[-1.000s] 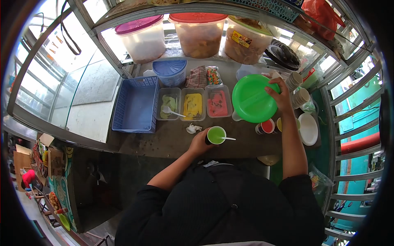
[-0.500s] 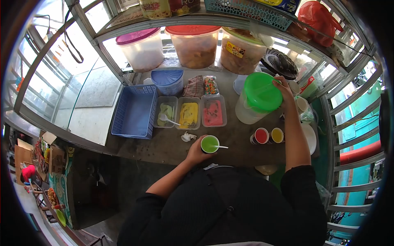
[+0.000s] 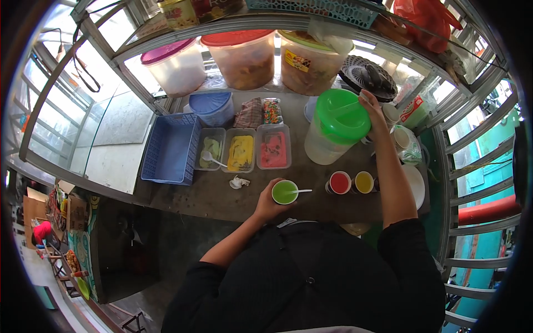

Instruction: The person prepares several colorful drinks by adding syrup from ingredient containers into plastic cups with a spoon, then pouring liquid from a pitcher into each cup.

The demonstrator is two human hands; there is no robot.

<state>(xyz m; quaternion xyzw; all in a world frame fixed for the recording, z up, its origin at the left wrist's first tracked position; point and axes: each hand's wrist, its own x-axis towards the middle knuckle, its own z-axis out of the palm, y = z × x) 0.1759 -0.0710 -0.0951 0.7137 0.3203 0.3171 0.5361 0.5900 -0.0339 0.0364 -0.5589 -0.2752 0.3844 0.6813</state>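
Observation:
My left hand (image 3: 270, 203) is wrapped round a cup of green liquid (image 3: 284, 192) at the counter's front edge. A white plastic spoon (image 3: 301, 191) leans in this cup, its handle pointing right. At the handle side of a clear pitcher (image 3: 326, 145) with a green lid (image 3: 340, 115), my right hand (image 3: 373, 109) is closed; the handle itself is mostly hidden. Pale liquid shows inside the pitcher. Between the pitcher and my body stand a cup of red liquid (image 3: 339, 182) and a cup of yellow liquid (image 3: 363, 182), beside my right forearm.
Tubs of green (image 3: 211, 145), yellow (image 3: 241, 151) and pink paste (image 3: 273, 147) line the counter, the green one with a spoon. A blue basket (image 3: 169, 158) sits left. Large lidded containers (image 3: 239, 64) stand behind, under a shelf (image 3: 222, 26). Crumpled tissue (image 3: 239, 182) lies in front.
The view has shifted, so the counter items appear farther left. The cup in my left hand sits slightly farther right relative to them. My right hand stays at the pitcher's handle.

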